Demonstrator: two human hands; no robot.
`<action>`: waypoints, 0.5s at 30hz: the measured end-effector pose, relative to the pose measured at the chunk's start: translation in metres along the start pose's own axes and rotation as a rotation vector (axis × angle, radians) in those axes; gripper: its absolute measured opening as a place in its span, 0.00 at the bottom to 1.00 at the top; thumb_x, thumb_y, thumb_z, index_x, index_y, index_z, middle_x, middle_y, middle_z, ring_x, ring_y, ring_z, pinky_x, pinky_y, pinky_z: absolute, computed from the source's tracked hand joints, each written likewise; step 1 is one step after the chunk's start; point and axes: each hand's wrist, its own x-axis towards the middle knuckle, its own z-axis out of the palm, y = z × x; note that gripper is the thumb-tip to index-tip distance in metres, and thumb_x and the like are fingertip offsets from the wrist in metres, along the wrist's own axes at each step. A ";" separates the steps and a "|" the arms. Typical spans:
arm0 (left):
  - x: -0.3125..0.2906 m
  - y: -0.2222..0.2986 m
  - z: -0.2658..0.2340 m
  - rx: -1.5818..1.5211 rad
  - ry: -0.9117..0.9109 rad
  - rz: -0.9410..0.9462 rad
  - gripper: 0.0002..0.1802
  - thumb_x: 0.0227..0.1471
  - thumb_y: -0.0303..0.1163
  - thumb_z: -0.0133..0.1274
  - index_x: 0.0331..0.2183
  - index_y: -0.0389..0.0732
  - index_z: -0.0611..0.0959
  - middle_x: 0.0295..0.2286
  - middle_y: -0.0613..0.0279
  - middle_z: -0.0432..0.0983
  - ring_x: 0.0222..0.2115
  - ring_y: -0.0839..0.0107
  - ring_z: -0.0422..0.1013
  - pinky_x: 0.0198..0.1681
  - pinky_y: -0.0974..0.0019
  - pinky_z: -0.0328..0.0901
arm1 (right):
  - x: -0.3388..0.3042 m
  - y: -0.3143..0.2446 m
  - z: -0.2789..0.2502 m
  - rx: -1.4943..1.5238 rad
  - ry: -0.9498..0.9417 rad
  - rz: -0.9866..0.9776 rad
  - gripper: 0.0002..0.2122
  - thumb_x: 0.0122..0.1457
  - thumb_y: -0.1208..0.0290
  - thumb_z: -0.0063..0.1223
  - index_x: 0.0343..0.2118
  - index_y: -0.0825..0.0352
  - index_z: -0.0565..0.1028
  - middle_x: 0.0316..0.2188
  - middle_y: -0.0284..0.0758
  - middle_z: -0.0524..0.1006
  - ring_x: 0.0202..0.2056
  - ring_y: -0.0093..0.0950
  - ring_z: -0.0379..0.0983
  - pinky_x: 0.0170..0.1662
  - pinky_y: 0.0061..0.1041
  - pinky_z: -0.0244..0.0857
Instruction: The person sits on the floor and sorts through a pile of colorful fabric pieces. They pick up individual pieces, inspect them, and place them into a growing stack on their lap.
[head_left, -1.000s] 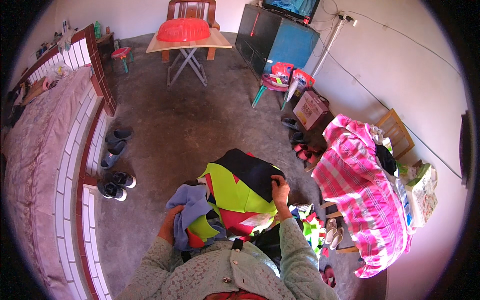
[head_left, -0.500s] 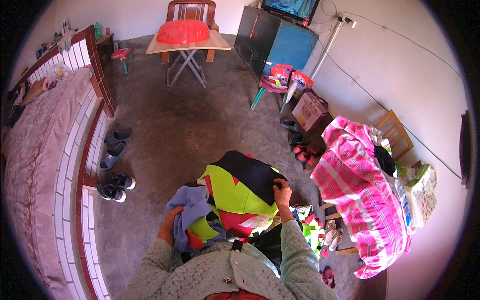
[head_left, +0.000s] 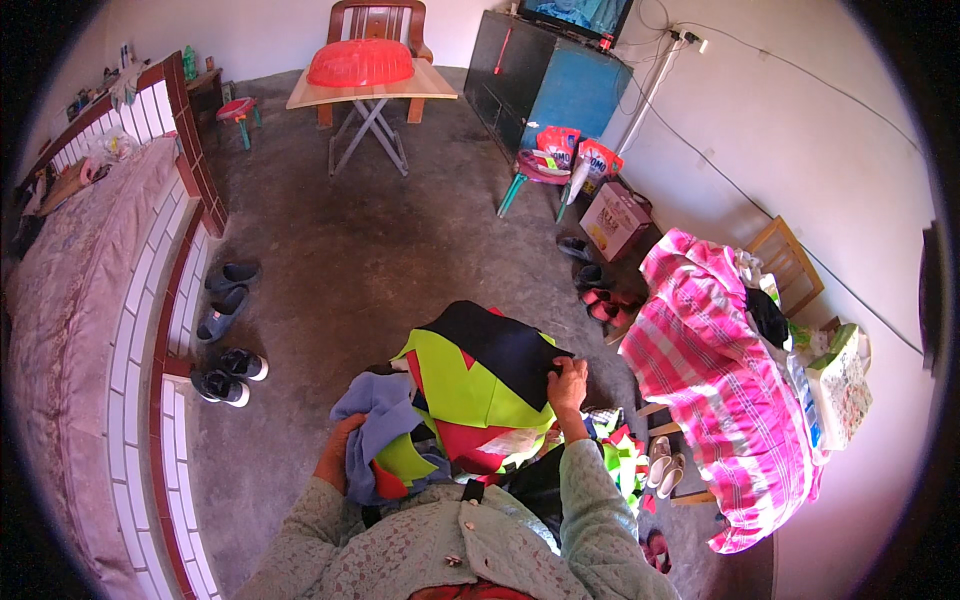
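"What do you see at the far left?"
"A bed (head_left: 75, 310) with a pinkish cover, running down that side of the frame. Just right of it, dark shoes (head_left: 243, 362) stand on the floor (head_left: 330, 270)."
"And your left grip (head_left: 340, 447)?"
"Lower left of centre, with my fingers closed on the edge of a blue-grey cloth (head_left: 380, 402). Well above, at the top of the frame, a red basin (head_left: 360, 63) rests on a table (head_left: 436, 84)."
"Where's the patchwork cloth (head_left: 478, 378)?"
"Low in the centre, between my hands, just right of the blue-grey one. It shows black, yellow-green and red patches, with the black across its upper part."
"Your right grip (head_left: 562, 378)?"
"Right of centre, my fingers pinching the right edge of that black part. Below my wrist, bright scraps (head_left: 625, 458) lie in a heap."
"Farther right?"
"Pale shoes (head_left: 664, 468) near the scraps, then a pink-and-white checked cloth (head_left: 705, 370) hanging at the right of the frame, with a wooden chair back (head_left: 788, 265) above it."
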 end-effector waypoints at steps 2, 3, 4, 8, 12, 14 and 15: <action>0.000 0.000 0.001 0.000 -0.006 -0.001 0.23 0.47 0.34 0.49 0.47 0.38 0.72 0.41 0.54 0.73 0.41 0.61 0.71 0.46 0.63 0.66 | -0.005 -0.012 -0.006 -0.080 0.080 -0.066 0.20 0.44 0.71 0.57 0.44 0.57 0.70 0.51 0.40 0.61 0.51 0.41 0.58 0.47 0.42 0.57; -0.001 0.001 0.001 0.000 -0.005 -0.002 0.23 0.47 0.34 0.49 0.47 0.38 0.72 0.41 0.54 0.73 0.41 0.62 0.71 0.46 0.63 0.66 | -0.007 -0.023 -0.009 -0.090 0.126 -0.092 0.20 0.44 0.70 0.57 0.44 0.58 0.69 0.51 0.41 0.60 0.53 0.42 0.55 0.49 0.43 0.54; -0.001 0.001 0.001 -0.001 -0.004 0.000 0.23 0.47 0.34 0.49 0.47 0.38 0.72 0.41 0.54 0.73 0.41 0.62 0.71 0.46 0.63 0.66 | -0.009 -0.034 -0.012 -0.101 0.170 -0.119 0.20 0.44 0.70 0.56 0.44 0.59 0.69 0.52 0.42 0.59 0.54 0.42 0.53 0.50 0.44 0.52; -0.003 0.000 0.001 -0.006 -0.012 0.004 0.23 0.47 0.34 0.49 0.47 0.38 0.72 0.41 0.54 0.73 0.41 0.62 0.71 0.46 0.63 0.66 | -0.017 -0.061 -0.010 -0.071 0.256 -0.359 0.23 0.46 0.66 0.56 0.47 0.61 0.67 0.56 0.46 0.55 0.58 0.45 0.47 0.56 0.47 0.44; -0.005 0.001 0.003 -0.004 -0.019 0.005 0.23 0.47 0.33 0.49 0.47 0.38 0.72 0.41 0.54 0.73 0.41 0.62 0.71 0.46 0.63 0.66 | -0.032 -0.078 0.001 -0.099 0.151 -0.479 0.26 0.48 0.55 0.55 0.50 0.58 0.66 0.58 0.46 0.52 0.60 0.45 0.44 0.57 0.49 0.40; -0.005 0.001 0.003 -0.006 -0.022 0.010 0.23 0.47 0.33 0.49 0.47 0.38 0.71 0.41 0.54 0.73 0.41 0.62 0.71 0.46 0.63 0.66 | -0.042 -0.074 0.012 -0.190 0.009 -0.491 0.28 0.52 0.48 0.47 0.55 0.54 0.62 0.59 0.44 0.52 0.60 0.44 0.44 0.57 0.52 0.37; -0.005 0.001 0.004 -0.007 -0.024 0.009 0.23 0.47 0.33 0.49 0.47 0.38 0.71 0.41 0.54 0.73 0.41 0.62 0.71 0.46 0.63 0.66 | -0.045 -0.070 0.020 -0.203 -0.034 -0.497 0.29 0.53 0.47 0.45 0.56 0.53 0.60 0.59 0.43 0.52 0.60 0.44 0.44 0.57 0.52 0.37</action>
